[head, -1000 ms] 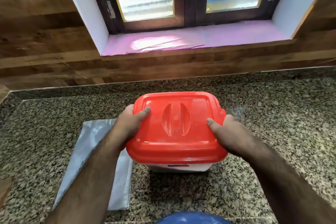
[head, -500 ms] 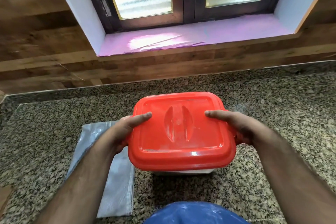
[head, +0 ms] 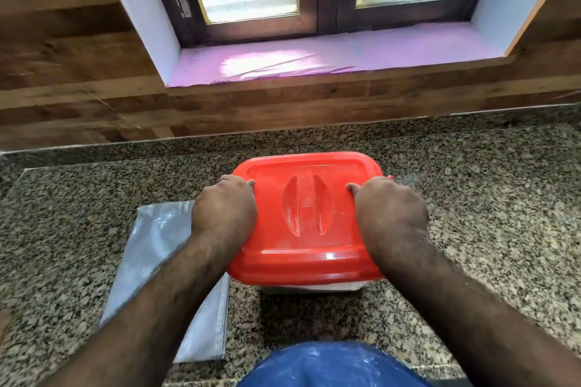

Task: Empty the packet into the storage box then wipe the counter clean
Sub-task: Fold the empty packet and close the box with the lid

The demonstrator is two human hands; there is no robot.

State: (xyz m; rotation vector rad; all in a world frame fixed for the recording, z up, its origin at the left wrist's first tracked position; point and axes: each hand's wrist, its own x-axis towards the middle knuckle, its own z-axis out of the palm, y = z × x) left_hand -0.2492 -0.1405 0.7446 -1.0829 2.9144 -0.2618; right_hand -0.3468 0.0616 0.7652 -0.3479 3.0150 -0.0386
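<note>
A storage box with a white body point(head: 314, 287) and a red lid point(head: 306, 214) stands in the middle of the speckled granite counter point(head: 487, 214). My left hand point(head: 224, 210) lies palm down on the lid's left edge. My right hand point(head: 388, 214) presses on its right edge, fingers curled over the side. The lid covers the box fully, so its contents are hidden. A flat silvery packet point(head: 157, 248) lies on the counter to the left of the box, partly under my left forearm.
A wood-panelled wall point(head: 78, 97) rises behind the counter, with a window and a pink-lined sill point(head: 314, 60) above it. Blue clothing point(head: 330, 364) with whitish dust shows at the bottom edge. Bare granite stretches to the right of the box.
Both hands moved from gripping the lid's sides with fingers stretched across it to lying on top of its left and right edges. The box stays in place.
</note>
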